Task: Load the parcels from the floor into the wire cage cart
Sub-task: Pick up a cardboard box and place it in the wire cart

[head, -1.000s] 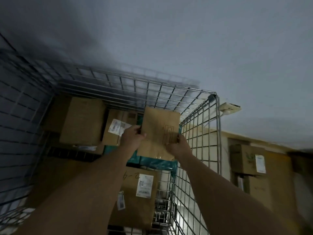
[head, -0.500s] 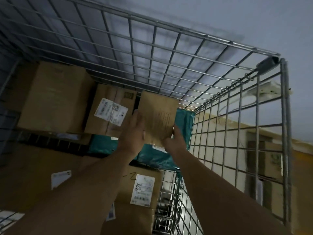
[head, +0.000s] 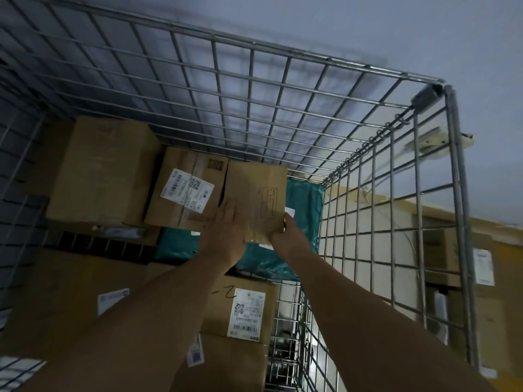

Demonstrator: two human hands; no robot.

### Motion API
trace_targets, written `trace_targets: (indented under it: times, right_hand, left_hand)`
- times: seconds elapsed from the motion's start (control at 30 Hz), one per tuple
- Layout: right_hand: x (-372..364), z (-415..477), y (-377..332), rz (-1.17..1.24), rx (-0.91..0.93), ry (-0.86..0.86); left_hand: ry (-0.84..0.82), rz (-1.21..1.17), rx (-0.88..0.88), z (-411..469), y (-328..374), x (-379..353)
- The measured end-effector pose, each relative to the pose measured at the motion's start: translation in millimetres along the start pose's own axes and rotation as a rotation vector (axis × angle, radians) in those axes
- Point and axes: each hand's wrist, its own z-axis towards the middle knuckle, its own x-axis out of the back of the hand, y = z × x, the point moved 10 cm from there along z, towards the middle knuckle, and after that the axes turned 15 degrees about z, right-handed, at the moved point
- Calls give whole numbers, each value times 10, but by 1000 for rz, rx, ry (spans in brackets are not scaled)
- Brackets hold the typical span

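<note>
Head view, looking down into the wire cage cart [head: 334, 89]: both my forearms reach over the near side toward its far right corner. My left hand [head: 226, 236] lies flat, fingers together, on the top face of a small brown carton [head: 256, 199], while my right hand [head: 285, 236] cups the carton's near right corner, its thumb on the edge and the other fingers hidden beneath. The carton sits tilted above a teal poly mailer [head: 302, 210], just beside a labelled carton [head: 184, 193] and near a larger plain carton [head: 104, 171] to the left; whether it already rests on the mailer cannot be told. More labelled boxes [head: 243, 309] fill the near side. Judging by its size and the light hold, the carton is probably light, with stiff board faces and a slightly slick taped seam. Best purchase would be opposite edges or the underside corners. The mailer beneath looks soft and glossy, so a carton set on it may slide or settle unevenly.
</note>
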Motion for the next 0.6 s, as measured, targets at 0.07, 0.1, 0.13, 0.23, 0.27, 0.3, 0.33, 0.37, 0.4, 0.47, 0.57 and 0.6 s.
trace_targets:
  times: [0.07,0.1,0.13,0.23,0.27,0.3,0.33,0.37,0.4,0.47,0.57,0.6]
  right_hand:
    - [-1,-137,-16,-93,-25,-29]
    - [26,-227,-57,-148,-34,-47]
    - [69,-324,-131,-202,-34,-67]
    - [290,-660,-575,-389,30,-109]
    - [401,-788,-815,-447,68,-101]
    - [532,-933,-1099,-503,102,-85]
    - [673,-1111,-1419,-539,126,-63]
    - [823,-1313,-1756,-558,162,-28]
    - [961,-1534,-2093,-585,211,9]
    - [1281,-2061,-2844,-648,322,78]
    - [1853,-3116,-4088,-708,499,235]
    - [2148,-3797,-4545,-717,585,331]
  left_hand:
    - [-11,39,-30,-70,-24,93]
    - [3,66,-49,-110,-57,203]
    - [22,106,-72,-145,-100,352]
    - [87,229,-92,-258,-293,997]
    - [91,252,-71,-308,-377,1293]
    - [98,270,-46,-369,-442,1605]
    - [102,289,-17,-462,-491,1957]
    - [133,282,-1,-565,-522,2323]
    - [184,255,8,-694,-537,2686]
    - [251,229,12,-940,-602,3536]
    - [402,212,31,-1429,-714,5080]
    - [489,238,30,-1873,-741,5810]
